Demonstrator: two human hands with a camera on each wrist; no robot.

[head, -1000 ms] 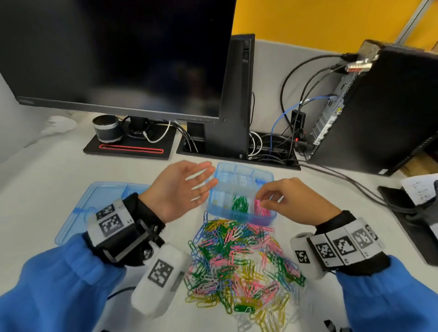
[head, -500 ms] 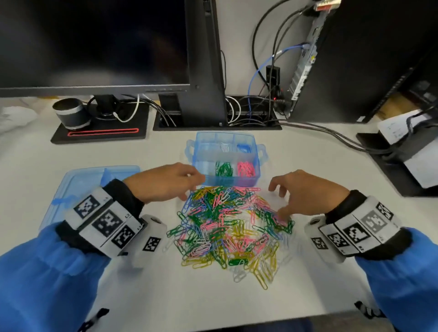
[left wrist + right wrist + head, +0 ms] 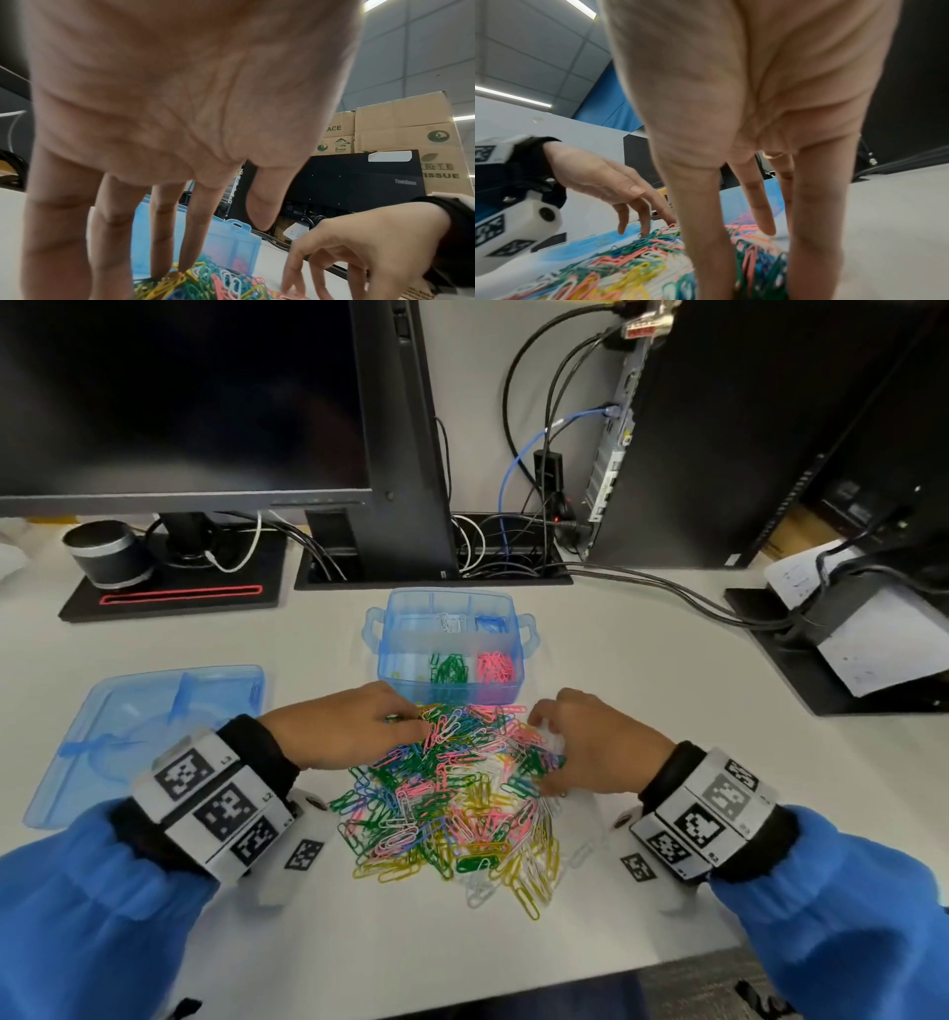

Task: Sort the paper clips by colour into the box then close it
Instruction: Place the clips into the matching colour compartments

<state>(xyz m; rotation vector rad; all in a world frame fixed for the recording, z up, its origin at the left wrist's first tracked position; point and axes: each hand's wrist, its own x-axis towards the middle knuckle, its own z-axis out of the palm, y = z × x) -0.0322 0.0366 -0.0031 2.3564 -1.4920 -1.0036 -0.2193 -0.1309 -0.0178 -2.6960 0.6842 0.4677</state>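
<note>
— Where was the box?

— The blue box (image 3: pixel 448 680) sat open on the white desk (image 3: pixel 642 660), just beyond the pile of paper clips (image 3: pixel 452 793). Its near compartments held green clips (image 3: pixel 448 668) and pink clips (image 3: pixel 495 667); the far ones had a few white and blue (too small to count). Its lid (image 3: pixel 144 726) lay flat on the desk well to the left.

— And the left hand?

— The left hand (image 3: pixel 343 730) was palm down at the pile's far left edge, fingers (image 3: pixel 164 233) extended downward, their tips touching the clips. It had hold of nothing that I could see.

— The right hand?

— The right hand (image 3: pixel 590 746) was over the pile's right side, fingers (image 3: pixel 706 233) reaching down into the clips, slightly bent. Whether a clip was pinched between them, I could not tell; the tips were buried among the green and white ones.

— Anything else on the desk?

— A dark monitor (image 3: pixel 179 397) behind, a small round speaker (image 3: pixel 108 553) on its base, and a black computer tower (image 3: pixel 719 433) with cables at the right.
</note>
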